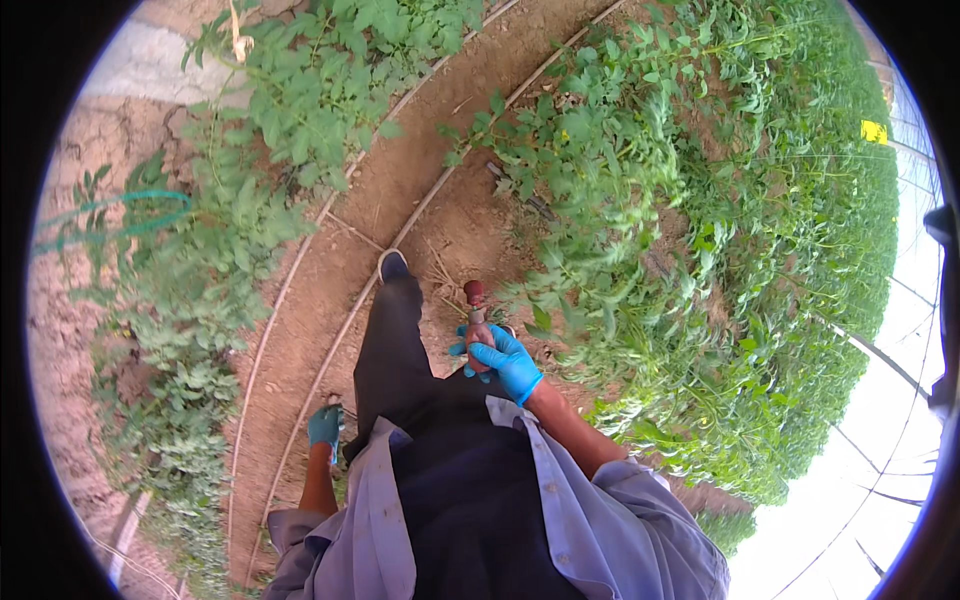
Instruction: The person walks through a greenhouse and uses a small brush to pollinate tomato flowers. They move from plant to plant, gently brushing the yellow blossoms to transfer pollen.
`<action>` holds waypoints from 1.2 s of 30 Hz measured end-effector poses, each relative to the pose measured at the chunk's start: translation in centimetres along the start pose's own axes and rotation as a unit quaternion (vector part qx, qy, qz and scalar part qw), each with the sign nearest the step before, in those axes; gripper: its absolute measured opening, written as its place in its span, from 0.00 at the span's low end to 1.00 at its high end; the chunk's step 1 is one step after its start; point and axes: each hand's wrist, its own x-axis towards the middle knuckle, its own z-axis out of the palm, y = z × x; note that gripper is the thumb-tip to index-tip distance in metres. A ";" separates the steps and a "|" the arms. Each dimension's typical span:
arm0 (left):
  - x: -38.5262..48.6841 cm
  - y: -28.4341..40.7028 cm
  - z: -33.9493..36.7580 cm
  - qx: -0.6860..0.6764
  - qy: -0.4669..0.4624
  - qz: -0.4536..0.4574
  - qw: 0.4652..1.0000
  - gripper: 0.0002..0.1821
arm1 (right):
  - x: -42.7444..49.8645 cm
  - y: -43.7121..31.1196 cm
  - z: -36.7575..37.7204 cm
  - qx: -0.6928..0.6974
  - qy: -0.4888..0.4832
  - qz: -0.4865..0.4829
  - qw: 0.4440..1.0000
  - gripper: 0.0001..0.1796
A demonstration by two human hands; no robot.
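Observation:
My right hand [510, 364], in a blue disposable glove, is closed around a small reddish bottle [480, 337] with a dark red top [473, 291]. The bottle is held upright in front of my thighs, its top pointing away from me. My left hand [325, 425], also gloved in blue, hangs at my left side near a pale drip hose [311, 394]. Its fingers look curled, but whether they hold anything is too small to make out. One dark shoe [391, 266] rests by the hose, ahead of my body.
Tomato-like plants [615, 195] fill the right side, and a second leafy row [322, 97] runs along the left. Two hoses border a bare soil strip [420, 142]. A green cord or hose [150, 196] loops at the left. A yellow card [874, 132] hangs far right.

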 end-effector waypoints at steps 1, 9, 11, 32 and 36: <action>0.1 1.7 -2.1 0.030 -0.012 -0.009 0.999 0.14 | 1.6 -0.4 0.6 -0.023 0.020 -0.008 1.000 0.24; 1.3 13.5 -10.8 0.106 0.017 0.044 0.993 0.13 | 10.1 -5.6 1.1 0.009 0.137 -0.021 0.990 0.18; 2.0 17.1 -10.1 0.086 -0.007 0.040 0.995 0.14 | 10.2 -7.0 0.5 0.037 0.141 -0.025 0.989 0.18; 0.7 60.3 44.6 0.494 -0.360 0.426 0.666 0.12 | 15.6 -9.3 -7.4 0.098 0.356 -0.069 0.927 0.13; 3.0 59.6 52.5 0.512 -0.509 0.304 0.621 0.17 | 17.2 -7.8 -7.3 0.164 0.402 -0.122 0.893 0.14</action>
